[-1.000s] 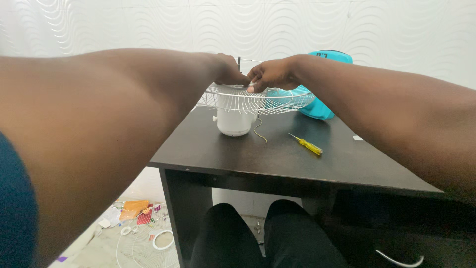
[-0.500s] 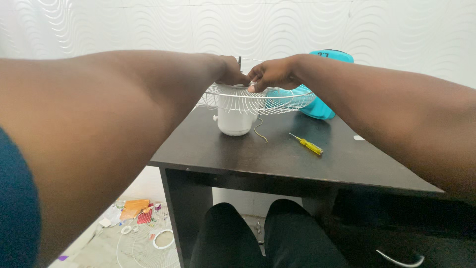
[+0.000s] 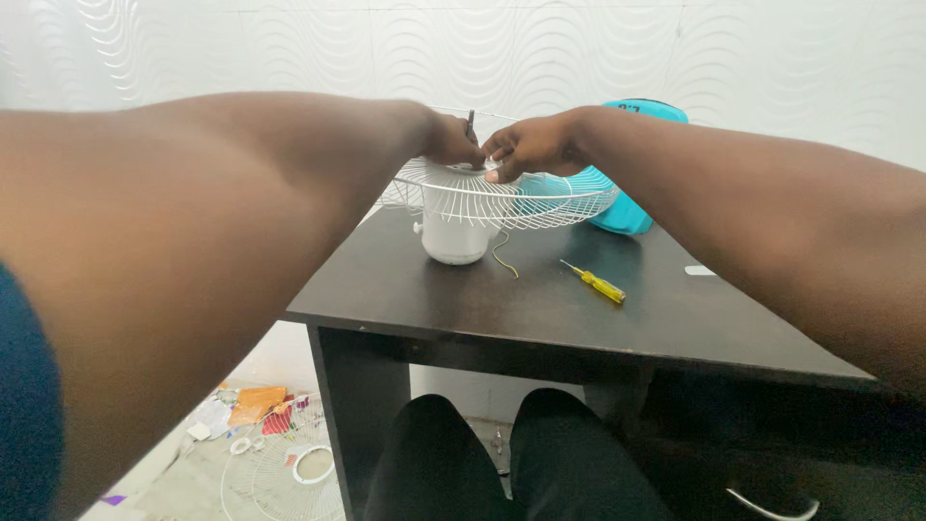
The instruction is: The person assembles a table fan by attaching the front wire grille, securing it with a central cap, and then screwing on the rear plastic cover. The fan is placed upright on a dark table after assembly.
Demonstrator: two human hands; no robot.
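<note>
A white wire fan guard lies like a bowl on top of a white fan motor housing on the dark table. A thin metal shaft sticks up at the guard's centre. My left hand and my right hand meet at that centre, fingers pinched on the hub around the shaft. What the fingertips grip is hidden by the hands.
A yellow-handled screwdriver lies on the table to the right of the motor, beside a thin loose wire. A turquoise fan part stands behind the guard. Another wire guard and scattered scraps lie on the floor at the left.
The guard has tilted and dropped slightly; the view shifted a little. Both hands stay at the hub.
</note>
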